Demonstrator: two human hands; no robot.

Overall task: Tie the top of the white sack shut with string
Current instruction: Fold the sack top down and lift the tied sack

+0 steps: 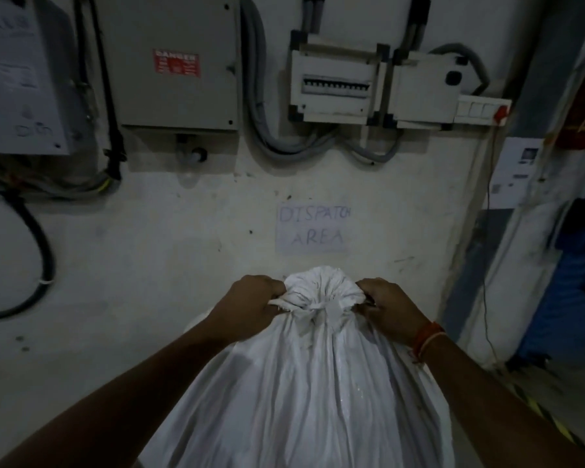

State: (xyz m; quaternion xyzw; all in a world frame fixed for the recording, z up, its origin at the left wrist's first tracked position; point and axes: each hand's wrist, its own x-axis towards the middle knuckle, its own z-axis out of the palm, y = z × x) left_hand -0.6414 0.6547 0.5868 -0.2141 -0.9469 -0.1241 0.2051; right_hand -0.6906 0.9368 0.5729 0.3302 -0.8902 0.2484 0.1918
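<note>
The left hand (250, 302) and right hand (387, 307) are both fisted tight at the gathered neck of the crumpled white woven sack (304, 393), one on each side; any string is too small to tell. The sack stands close before a scuffed white wall (169, 251), open floor at either side. A taped paper sign (313, 228) reads "DISPATCH AREA"; a red sticker (177, 63) on the grey metal cabinet (173, 62) reads "DANGER".
</note>
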